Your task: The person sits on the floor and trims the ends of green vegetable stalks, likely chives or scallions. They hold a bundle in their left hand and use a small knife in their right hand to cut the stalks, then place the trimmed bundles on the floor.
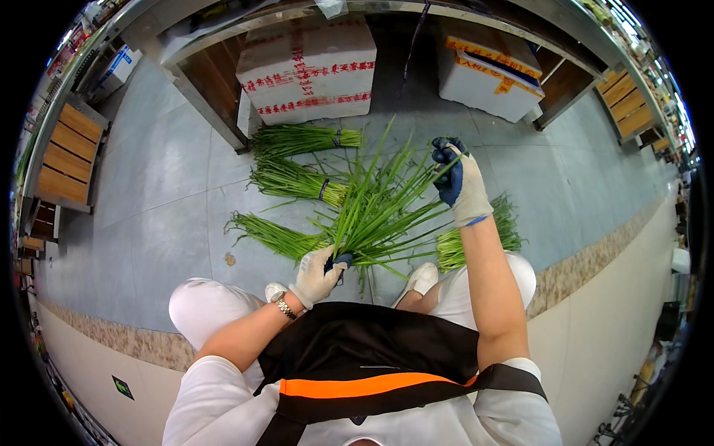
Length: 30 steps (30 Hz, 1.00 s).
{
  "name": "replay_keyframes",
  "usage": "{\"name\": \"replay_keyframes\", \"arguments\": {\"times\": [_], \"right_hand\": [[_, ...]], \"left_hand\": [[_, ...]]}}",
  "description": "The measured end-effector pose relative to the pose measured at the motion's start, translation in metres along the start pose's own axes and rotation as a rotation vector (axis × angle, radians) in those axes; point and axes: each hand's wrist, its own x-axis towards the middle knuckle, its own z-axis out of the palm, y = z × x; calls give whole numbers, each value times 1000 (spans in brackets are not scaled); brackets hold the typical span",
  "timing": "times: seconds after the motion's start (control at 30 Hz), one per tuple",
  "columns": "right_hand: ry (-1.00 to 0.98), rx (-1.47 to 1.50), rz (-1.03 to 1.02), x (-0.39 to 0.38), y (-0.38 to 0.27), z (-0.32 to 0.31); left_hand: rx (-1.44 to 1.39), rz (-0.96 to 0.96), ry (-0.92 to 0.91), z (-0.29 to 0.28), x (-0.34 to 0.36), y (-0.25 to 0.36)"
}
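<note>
Both of my hands wear white gloves with dark blue palms. My left hand (318, 276), low in the middle, is closed around the base of a loose bunch of long green chives (383, 215), whose leaves fan up and to the right. Farther out on the right, my right hand (461, 182) is closed with curled fingers at the tip of a chive leaf; the exact pinch is hidden by the glove. Left of the loose bunch lie a bundle of chives with a dark tie (297, 181) and another tied bundle (305, 139) beyond it.
More chives (271, 234) lie left of my left hand, and a further bundle (487, 234) lies under my right forearm. Two white foam boxes, one with red print (312, 74) and one with orange tape (483, 89), stand beneath a metal-edged table (182, 89). My shoes (422, 279) are close by.
</note>
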Motion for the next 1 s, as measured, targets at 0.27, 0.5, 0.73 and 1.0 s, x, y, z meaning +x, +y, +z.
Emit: {"name": "replay_keyframes", "arguments": {"times": [0.27,0.5,0.73,1.0], "right_hand": [[202,-1083,-487,1,-38,-20],[337,-1774,-223,-12,-16,-2],[62,-1564,-525,-11,-15,-13],[246,-640,-867,-16,-45,14]], "left_hand": [[-216,-3,64,-4,-5,-4],[-244,-70,57,-12,-3,-4],[-239,-81,108,-9,-1,-16],[-167,-130,108,-13,1,-13]]}}
